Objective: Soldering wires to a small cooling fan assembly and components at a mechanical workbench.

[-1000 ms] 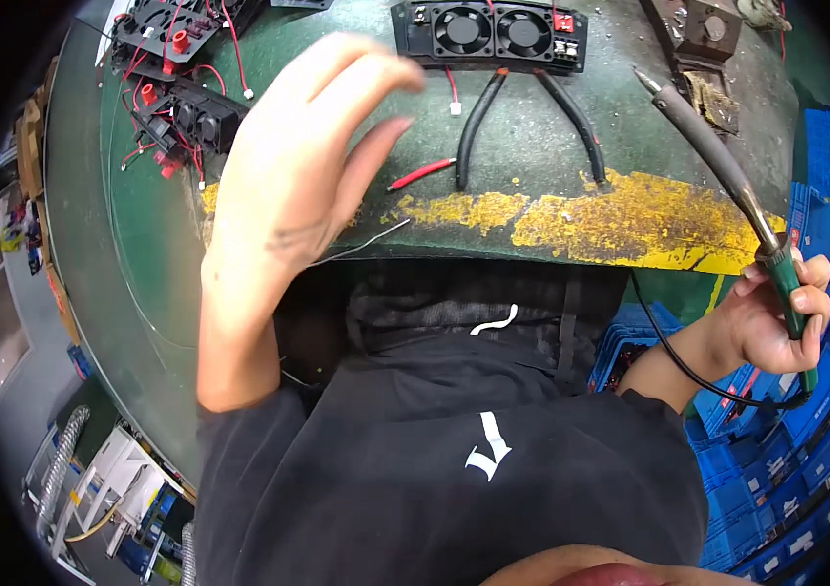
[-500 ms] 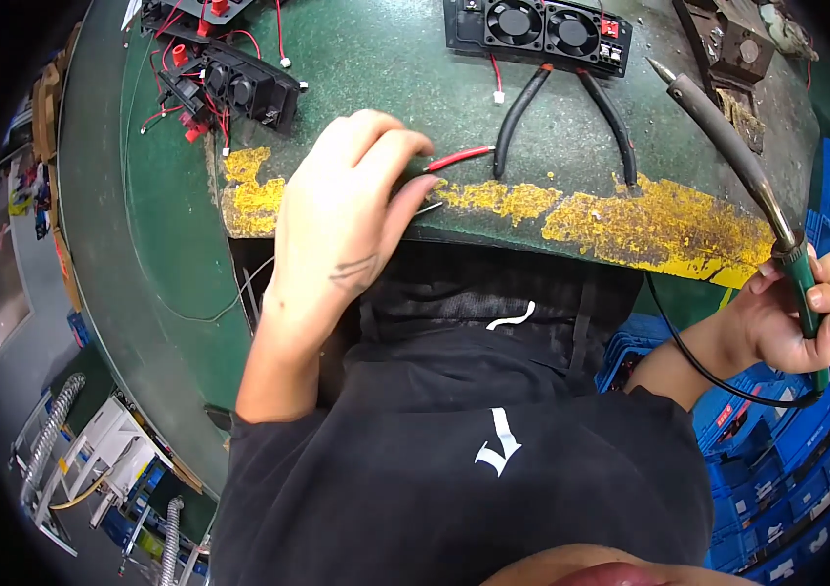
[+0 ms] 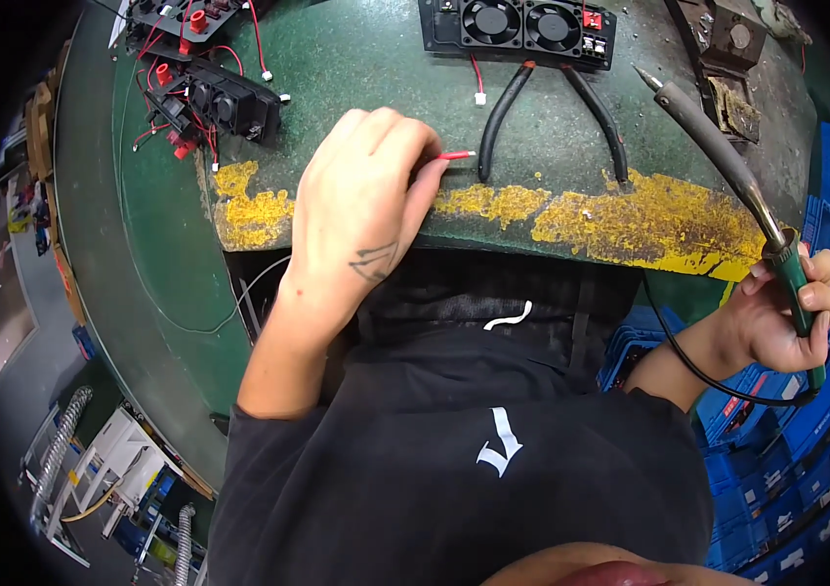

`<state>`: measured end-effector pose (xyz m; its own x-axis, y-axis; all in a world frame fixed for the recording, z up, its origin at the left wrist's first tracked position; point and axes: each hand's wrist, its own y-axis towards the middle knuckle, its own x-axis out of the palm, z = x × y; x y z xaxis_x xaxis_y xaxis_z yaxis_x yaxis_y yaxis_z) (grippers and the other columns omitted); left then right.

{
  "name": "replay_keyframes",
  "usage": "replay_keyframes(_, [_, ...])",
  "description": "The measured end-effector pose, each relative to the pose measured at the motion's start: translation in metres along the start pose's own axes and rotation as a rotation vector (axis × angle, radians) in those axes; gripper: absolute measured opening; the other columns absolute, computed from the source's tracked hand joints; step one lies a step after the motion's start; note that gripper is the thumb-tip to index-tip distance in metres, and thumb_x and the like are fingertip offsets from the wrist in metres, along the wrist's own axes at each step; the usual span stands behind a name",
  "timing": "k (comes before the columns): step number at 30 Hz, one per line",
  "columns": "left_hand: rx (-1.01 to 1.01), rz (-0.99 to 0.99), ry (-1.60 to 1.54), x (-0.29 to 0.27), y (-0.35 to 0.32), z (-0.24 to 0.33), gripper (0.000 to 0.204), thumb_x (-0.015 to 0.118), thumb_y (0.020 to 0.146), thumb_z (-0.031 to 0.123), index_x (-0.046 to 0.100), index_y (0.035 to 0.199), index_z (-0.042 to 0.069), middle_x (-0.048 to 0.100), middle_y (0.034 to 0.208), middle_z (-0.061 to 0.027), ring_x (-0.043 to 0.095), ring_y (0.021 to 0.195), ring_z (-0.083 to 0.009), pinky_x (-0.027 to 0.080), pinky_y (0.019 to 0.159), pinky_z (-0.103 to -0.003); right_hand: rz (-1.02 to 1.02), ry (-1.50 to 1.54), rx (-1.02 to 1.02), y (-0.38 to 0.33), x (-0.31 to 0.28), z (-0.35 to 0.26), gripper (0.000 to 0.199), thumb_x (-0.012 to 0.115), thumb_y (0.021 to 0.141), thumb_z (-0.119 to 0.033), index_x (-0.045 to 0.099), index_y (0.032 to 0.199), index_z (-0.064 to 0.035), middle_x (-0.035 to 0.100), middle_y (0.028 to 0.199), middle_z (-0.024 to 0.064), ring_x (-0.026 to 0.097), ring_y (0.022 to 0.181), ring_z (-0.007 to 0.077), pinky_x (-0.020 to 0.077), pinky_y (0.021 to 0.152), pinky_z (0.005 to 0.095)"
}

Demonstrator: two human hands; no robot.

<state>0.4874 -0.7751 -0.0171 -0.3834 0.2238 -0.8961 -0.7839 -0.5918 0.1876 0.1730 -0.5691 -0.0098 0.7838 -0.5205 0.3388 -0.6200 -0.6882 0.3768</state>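
My left hand (image 3: 356, 190) is over the near edge of the bench, closed on a short red wire (image 3: 456, 155). The wire's pale end sticks out past my fingertips; the rest is hidden by the hand. In my right hand (image 3: 776, 327) at the right I grip the green handle of a soldering iron (image 3: 718, 142), its pointed tip up over the bench. Black-handled pliers (image 3: 501, 122) lie just right of the red wire, jaws hidden beneath a black panel with two fans (image 3: 522, 54).
More black fan panels (image 3: 234, 103) with red wires sit at the far left of the green bench (image 3: 366, 68). A metal block stand (image 3: 727, 44) is at the far right. The iron's black cord (image 3: 674, 332) loops below my right hand. Blue bins (image 3: 825, 430) are stacked at right.
My left hand has closed further over the red wire, so less of it shows. The whole bench view has shifted slightly left. My right hand keeps hold of the soldering iron.
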Motion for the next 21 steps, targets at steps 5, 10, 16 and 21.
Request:
replay_keyframes(5, [-0.218, 0.075, -0.317, -0.008, 0.001, 0.007, 0.017, 0.073, 0.078, 0.001, 0.063, 0.091, 0.005, 0.064, 0.079, -0.0066, 0.063, 0.074, -0.0231, 0.05, 0.068, -0.034, -0.018, -0.007, -0.01, 0.006, 0.008, 0.005, 0.038, 0.042, 0.091, -0.034, 0.062, 0.082, -0.003, 0.052, 0.099, 0.0161, 0.057, 0.065, 0.0316, 0.0447, 0.043, 0.0316])
replay_keyframes(10, [-0.258, 0.062, -0.479, -0.01, 0.016, 0.013, 0.014, 0.071, 0.078, -0.001, 0.063, 0.09, 0.002, 0.061, 0.078, -0.0058, 0.059, 0.072, -0.0163, 0.049, 0.07, -0.028, -0.142, 0.07, -0.068, 0.036, 0.016, 0.008, 0.04, 0.039, 0.093, -0.032, 0.061, 0.085, 0.0, 0.051, 0.098, 0.0184, 0.056, 0.057, 0.0303, 0.0476, 0.044, 0.0334])
replay_keyframes(16, [-0.268, 0.138, -0.741, 0.001, 0.028, 0.015, 0.015, 0.07, 0.081, -0.002, 0.068, 0.096, -0.001, 0.066, 0.086, -0.0054, 0.059, 0.076, -0.0117, 0.049, 0.073, -0.025, -0.212, 0.075, -0.039, 0.076, 0.017, 0.017, 0.04, 0.038, 0.093, -0.031, 0.06, 0.084, 0.0009, 0.051, 0.095, 0.0181, 0.058, 0.057, 0.0321, 0.0475, 0.043, 0.0324])
replay_keyframes(21, [-0.177, 0.24, -0.802, 0.008, 0.047, 0.024, 0.018, 0.07, 0.082, -0.005, 0.072, 0.099, 0.0, 0.068, 0.087, -0.0066, 0.06, 0.077, -0.0119, 0.049, 0.07, -0.025, -0.202, 0.172, 0.066, 0.075, 0.0, 0.03, 0.037, 0.041, 0.091, -0.03, 0.061, 0.083, -0.0004, 0.051, 0.095, 0.0162, 0.057, 0.058, 0.0302, 0.0465, 0.041, 0.0302])
